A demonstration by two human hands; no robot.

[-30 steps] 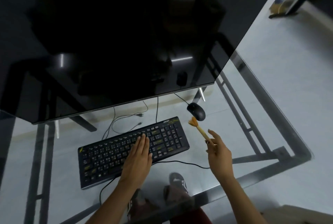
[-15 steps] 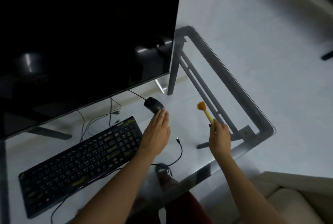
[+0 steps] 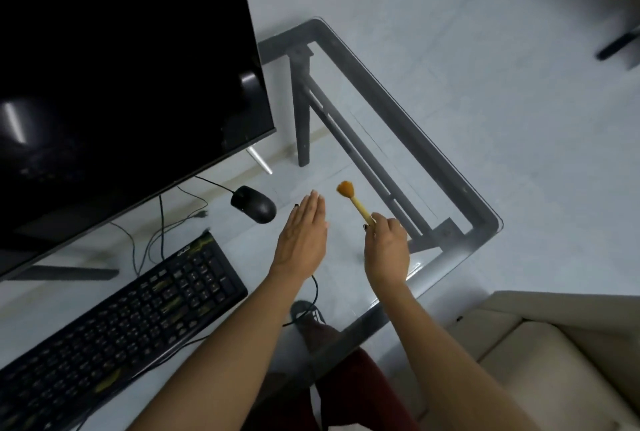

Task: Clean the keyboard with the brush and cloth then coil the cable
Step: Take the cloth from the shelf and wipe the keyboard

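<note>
My right hand (image 3: 386, 248) pinches the pale wooden handle of the small brush with the orange bristle tuft (image 3: 353, 200), tuft up and tilted away from me, clear of the glass so the bristles don't pick up dirt. My left hand (image 3: 301, 240) is flat, fingers straight and together, holding nothing, hovering over bare glass between the black wired mouse (image 3: 254, 204) and the brush; whether it touches the surface I can't tell. The black full-size keyboard with yellow-green accent keys (image 3: 114, 323) sits low-left on the clear glass desk with the grey metal frame (image 3: 408, 111), angled, well apart from both hands. My guess: both hands are over the open right side of the desk, so brushing isn't happening right now; either I'm setting the brush down or reaching for something out there. No cloth in view. The keyboard's thin black cable (image 3: 316, 288) runs out from the near edge and loops past my left wrist, loose, not coiled yet, so that step is pending. The big black monitor (image 3: 121, 66) is off, standing behind the keyboard. More thin cables trail under it. Writing: a small silver logo on the keyboard's top right corner, too blurred to read; key legends illegible.
</note>
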